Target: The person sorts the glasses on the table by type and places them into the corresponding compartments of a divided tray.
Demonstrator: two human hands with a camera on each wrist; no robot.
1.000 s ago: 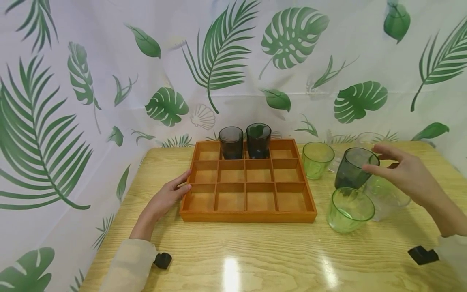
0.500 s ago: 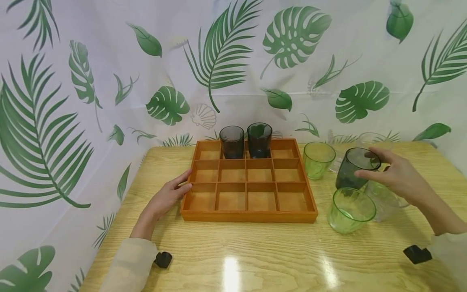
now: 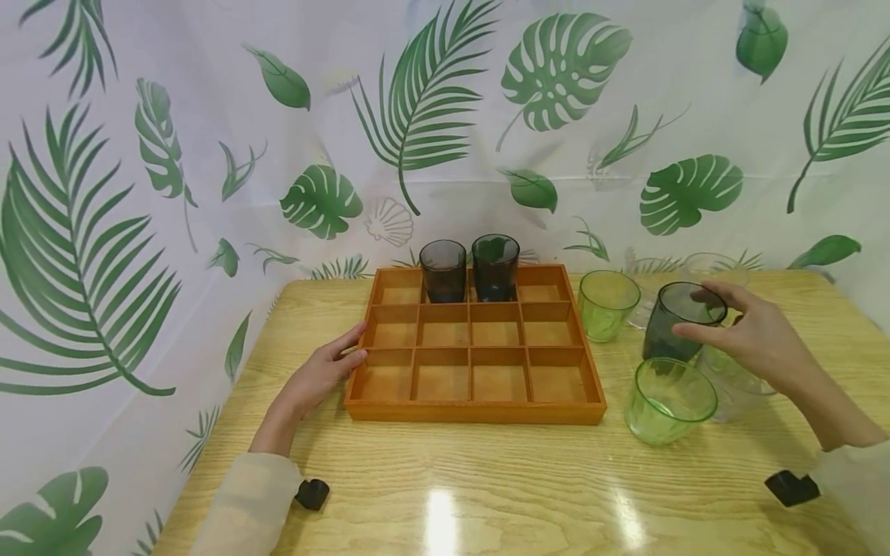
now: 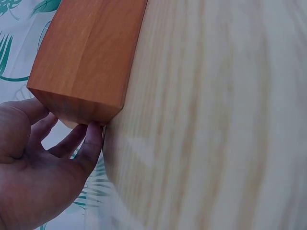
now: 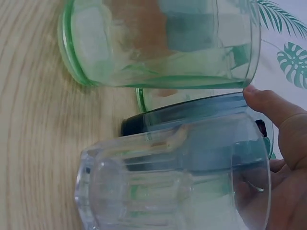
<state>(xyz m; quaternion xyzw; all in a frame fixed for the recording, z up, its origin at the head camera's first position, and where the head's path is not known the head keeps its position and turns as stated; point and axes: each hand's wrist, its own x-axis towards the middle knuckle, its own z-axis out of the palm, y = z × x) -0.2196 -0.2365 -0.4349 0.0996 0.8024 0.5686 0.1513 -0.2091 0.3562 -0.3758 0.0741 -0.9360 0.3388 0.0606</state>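
My right hand (image 3: pixel 768 340) grips a dark grey glass (image 3: pixel 673 336) near its rim, thumb on the near side and fingers at the far side. The glass stands among others, tilted slightly. A light green glass (image 3: pixel 660 423) is just in front of it. In the right wrist view a clear glass (image 5: pixel 158 191) overlaps the dark one. My left hand (image 3: pixel 313 382) touches the left side of a wooden divided tray (image 3: pixel 476 413), its fingers extended along the outer wall (image 4: pixel 103 67). Two dark glasses (image 3: pixel 443 278) stand in the middle compartments of the tray's back row.
Another green glass (image 3: pixel 609 309) stands beside the tray's right wall. Clear glasses (image 3: pixel 737 386) are close under and behind the right hand. A leaf-patterned cloth (image 3: pixel 445 116) hangs behind the wooden table (image 3: pixel 417 479).
The right thumb has moved left across the dark glass and the fingers have come in against its rim, so the hand now grips it. The left hand and tray stay in place.
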